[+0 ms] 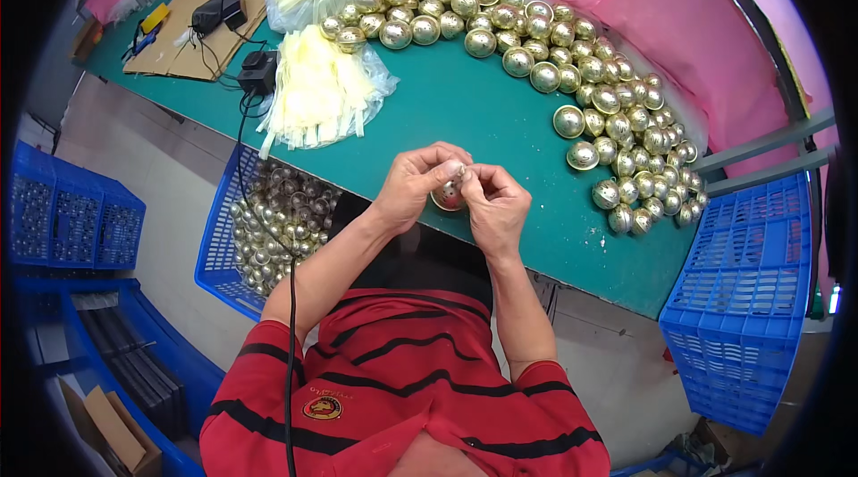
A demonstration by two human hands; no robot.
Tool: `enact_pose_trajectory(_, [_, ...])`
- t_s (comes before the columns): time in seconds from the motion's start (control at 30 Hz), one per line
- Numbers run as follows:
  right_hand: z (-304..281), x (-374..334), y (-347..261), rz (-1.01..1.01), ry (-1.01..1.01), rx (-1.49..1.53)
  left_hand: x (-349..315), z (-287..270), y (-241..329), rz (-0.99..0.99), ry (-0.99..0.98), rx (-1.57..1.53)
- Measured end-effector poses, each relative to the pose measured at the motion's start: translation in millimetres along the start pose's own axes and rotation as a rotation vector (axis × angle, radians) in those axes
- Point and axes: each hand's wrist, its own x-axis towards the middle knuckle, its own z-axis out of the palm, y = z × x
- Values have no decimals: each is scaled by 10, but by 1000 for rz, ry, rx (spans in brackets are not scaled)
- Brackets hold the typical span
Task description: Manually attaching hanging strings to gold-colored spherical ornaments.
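Observation:
Close to the front edge of the green table (pixel 429 110), a shiny gold ball (pixel 449 194) sits between my two hands. My left hand (pixel 418 180) is closed, its thumb and fingertips pinching at the ball's top. From the other side my right hand (pixel 497 202) pinches at the same spot, thumb bent toward the left fingertips. Something small and pale shows between the fingertips, too small to name. Many more gold balls (pixel 545 76) spread in a curved heap along the table's back and right. Pale yellow strips (pixel 317 88) lie bundled on clear plastic to the left.
Cardboard (pixel 170 52) with a black adapter (pixel 257 73) lies at the far left, its black cable (pixel 293 298) running down across my left arm. A blue crate (pixel 214 240) of balls stands below the table. Another blue crate (pixel 737 298) stands at the right edge.

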Motion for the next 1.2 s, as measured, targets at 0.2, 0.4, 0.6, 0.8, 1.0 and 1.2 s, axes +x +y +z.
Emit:
enact_pose_trajectory(0.2, [44, 11, -91, 152, 33, 110, 13, 67, 14, -91, 131, -134])
enact_pose_trajectory(0.4, [81, -6, -56, 56, 70, 178, -20, 143, 84, -162, 158, -136])
enact_pose_trajectory(0.6, [63, -23, -99, -46, 66, 90, -38, 238, 87, -71, 235, 28])
enact_pose_trajectory(0.8, [33, -40, -21, -108, 84, -5, -90, 265, 82, -45, 272, 97])
enact_pose_trajectory(1.0, [-15, 21, -87, -227, 90, -180, -57, 207, 85, -85, 285, 22])
enact_pose_trajectory(1.2, [-98, 67, -210, -122, -30, -53, -104, 236, 199, -139, 214, 54])
